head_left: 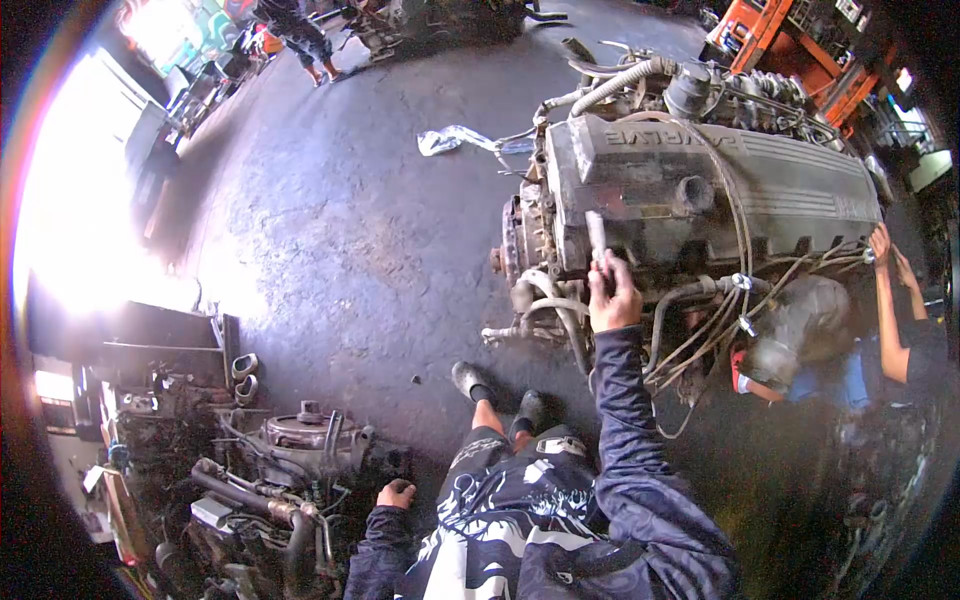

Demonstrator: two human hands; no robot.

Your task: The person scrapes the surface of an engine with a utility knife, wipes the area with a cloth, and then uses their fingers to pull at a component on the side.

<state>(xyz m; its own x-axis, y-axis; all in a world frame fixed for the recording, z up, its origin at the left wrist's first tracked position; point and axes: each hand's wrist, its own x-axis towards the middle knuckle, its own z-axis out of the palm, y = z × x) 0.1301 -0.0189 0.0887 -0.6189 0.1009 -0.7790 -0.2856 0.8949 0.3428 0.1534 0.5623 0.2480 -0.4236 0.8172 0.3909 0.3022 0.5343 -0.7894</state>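
Note:
My right hand point(612, 296) reaches up to the side of a large dirty engine point(700, 190) and grips a slim metal tool point(596, 235) whose shaft points up against the engine block. My left hand point(396, 493) hangs low with its fingers curled into a fist, holding nothing, close to a pile of greasy engine parts point(285, 470). Both arms wear dark blue sleeves. My legs, in patterned shorts and dark shoes, stretch toward the engine.
Another person point(890, 330) crouches at the engine's right side, hands raised on its wiring. Hoses and cables point(700, 320) dangle under the engine. A white rag point(450, 138) lies on the dark concrete floor. Someone stands far off point(300, 40). Orange machinery point(780, 40) stands behind.

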